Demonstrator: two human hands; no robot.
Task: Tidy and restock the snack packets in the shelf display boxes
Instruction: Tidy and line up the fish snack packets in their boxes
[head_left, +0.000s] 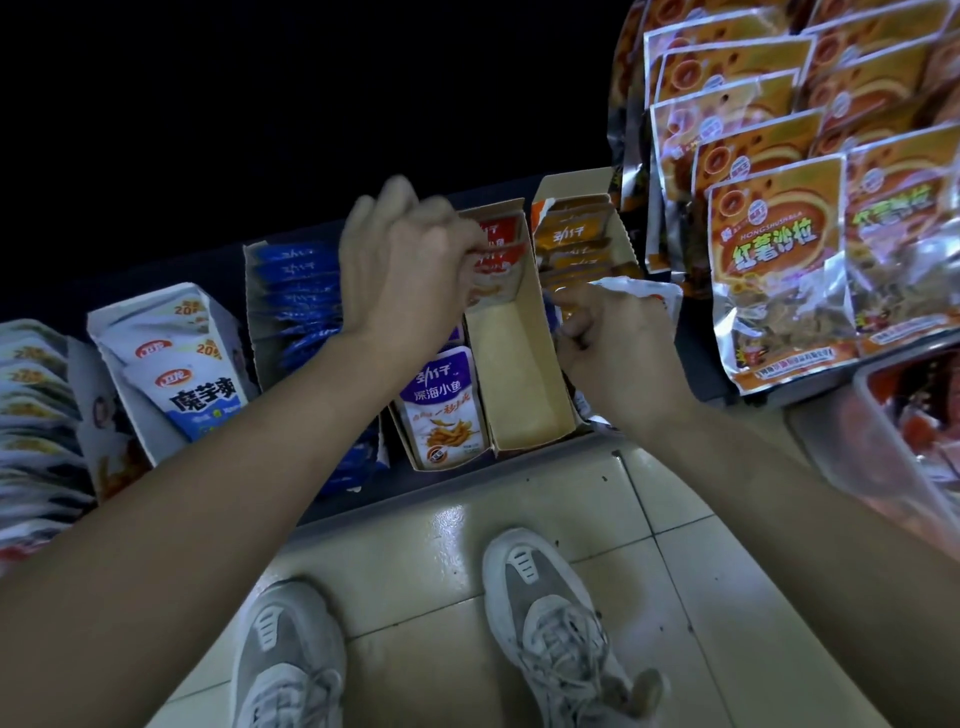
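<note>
The person stands at a low shelf, and the thing to steer by is the cardboard display box (524, 374) in the middle of the row, its near half showing bare cardboard. At its far end lean the red-and-white packets (500, 250). I count three, though the left hand (405, 270) covers part of them. That hand comes in from the box's left and curls its fingers round those packets, gripping them. The right hand (618, 358) sits just beside the box's right wall with its fingers curled tight, holding a white packet (636, 291) whose lower part is hidden behind the knuckles.

I count five boxes in the row. Touching the middle box on its left is one of purple packets (441, 410), partly crossed by the left forearm. Further left is one of blue packets (296, 291), then one of white-and-blue packets (182, 374). Just to the right of the middle box stands one of orange packets (576, 234). Beyond that, to the right, hang overlapping orange bags (774, 270), too many and too overlapped to count surely. Below the box, on the tiled floor (727, 571), are two grey trainers (550, 623).
</note>
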